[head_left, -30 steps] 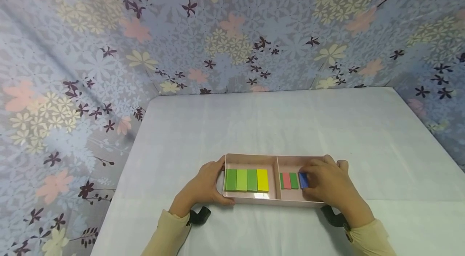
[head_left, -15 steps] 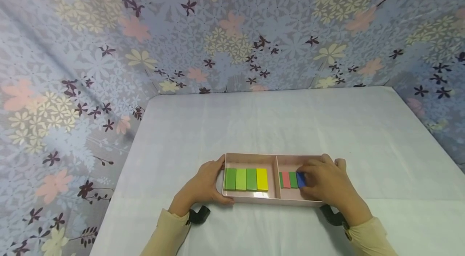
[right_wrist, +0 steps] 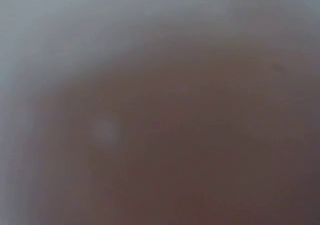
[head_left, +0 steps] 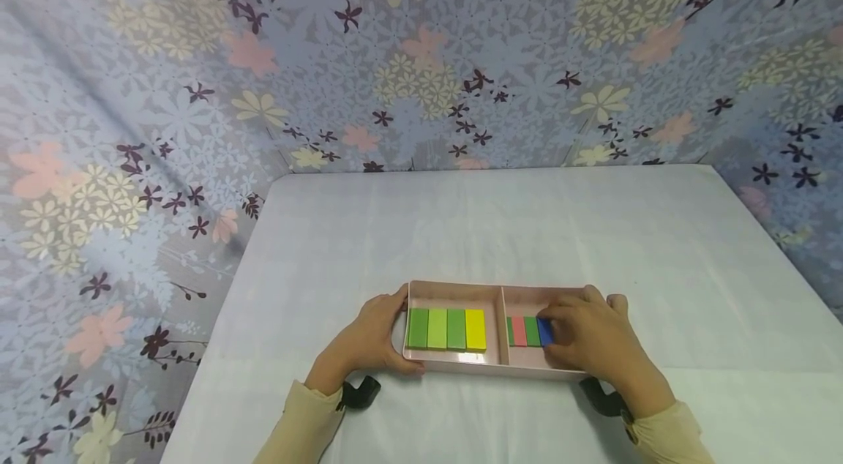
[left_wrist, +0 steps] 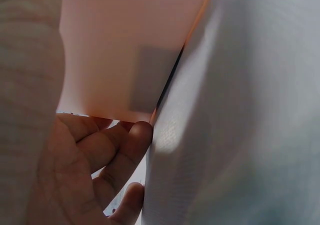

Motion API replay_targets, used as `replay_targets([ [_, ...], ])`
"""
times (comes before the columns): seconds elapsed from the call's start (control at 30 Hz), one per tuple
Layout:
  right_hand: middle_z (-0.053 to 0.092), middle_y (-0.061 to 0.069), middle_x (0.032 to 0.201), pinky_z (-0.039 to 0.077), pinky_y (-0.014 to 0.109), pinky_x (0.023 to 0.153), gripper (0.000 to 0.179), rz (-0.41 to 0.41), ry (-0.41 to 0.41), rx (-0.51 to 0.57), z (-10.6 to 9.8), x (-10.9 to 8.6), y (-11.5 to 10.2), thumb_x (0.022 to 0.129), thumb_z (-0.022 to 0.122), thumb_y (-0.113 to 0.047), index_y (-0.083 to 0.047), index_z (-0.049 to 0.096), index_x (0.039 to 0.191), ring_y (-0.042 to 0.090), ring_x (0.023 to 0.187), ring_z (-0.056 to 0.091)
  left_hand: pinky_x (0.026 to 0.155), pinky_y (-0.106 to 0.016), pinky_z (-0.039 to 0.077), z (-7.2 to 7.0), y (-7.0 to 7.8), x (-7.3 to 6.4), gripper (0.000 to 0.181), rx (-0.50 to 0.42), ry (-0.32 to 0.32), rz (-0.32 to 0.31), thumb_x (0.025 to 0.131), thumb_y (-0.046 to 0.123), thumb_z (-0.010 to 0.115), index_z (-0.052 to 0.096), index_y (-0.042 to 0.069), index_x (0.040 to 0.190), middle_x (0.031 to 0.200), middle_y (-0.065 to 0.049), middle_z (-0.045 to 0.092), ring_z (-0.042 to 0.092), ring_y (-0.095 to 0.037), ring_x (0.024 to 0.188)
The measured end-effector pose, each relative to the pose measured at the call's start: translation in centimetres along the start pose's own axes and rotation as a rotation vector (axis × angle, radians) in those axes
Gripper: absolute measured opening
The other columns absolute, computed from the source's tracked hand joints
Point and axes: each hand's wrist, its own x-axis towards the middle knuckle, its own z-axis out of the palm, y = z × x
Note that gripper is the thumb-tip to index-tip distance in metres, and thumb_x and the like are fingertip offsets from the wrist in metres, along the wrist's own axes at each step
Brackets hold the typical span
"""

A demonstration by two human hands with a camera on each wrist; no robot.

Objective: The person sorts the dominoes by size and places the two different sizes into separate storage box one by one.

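Note:
A shallow pink box [head_left: 454, 291] with a divider lies on the table. My left hand [head_left: 374, 332] grips its left end, thumb at the front wall and fingers at the back corner. In the left wrist view, the fingertips [left_wrist: 142, 134] meet the edge of the pink box wall [left_wrist: 105, 50]. My right hand [head_left: 589, 336] reaches into the right compartment and pinches a blue block [head_left: 544, 332] between thumb and fingers. The blue block stands against a green block [head_left: 532, 331], beside a pink block [head_left: 519, 331] and a narrow green one. The right wrist view is a blur.
In the left compartment stands a row of green blocks [head_left: 437, 328] ending in a yellow block [head_left: 475, 329]. White cloth covers the table [head_left: 487, 222]. A flowered fabric [head_left: 421, 47] rises behind it and at both sides.
My right hand has moved the blue block left, closing the gap to the green block. The left hand keeps its hold on the box.

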Motion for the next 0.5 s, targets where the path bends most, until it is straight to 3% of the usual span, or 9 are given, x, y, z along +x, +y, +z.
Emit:
replay_targets([
  [0.27,0.073,-0.007,0.111,0.027,0.047,0.073,0.046,0.017,-0.009,0.012,-0.19,-0.05,-0.17,0.063,0.09,-0.041,-0.025,0.079,0.105,0.019,0.096,0.05,0.118,-0.049,0.032,-0.06,0.06,-0.11,0.137,0.002,-0.001,-0.011,0.058,0.062,0.09,0.019,0.005,0.16,0.148,-0.006,0.052,0.044,-0.03,0.136],
  [0.5,0.073,-0.003,0.117,0.025,0.046,0.073,0.052,0.009,0.024,0.036,-0.13,-0.17,0.11,0.062,0.092,-0.043,-0.024,0.078,0.108,0.02,0.099,0.051,0.117,-0.048,0.034,0.07,0.11,0.0,0.134,-0.003,0.009,0.007,0.059,0.061,0.09,0.021,0.009,0.16,0.143,-0.002,0.055,0.047,-0.025,0.13],
])
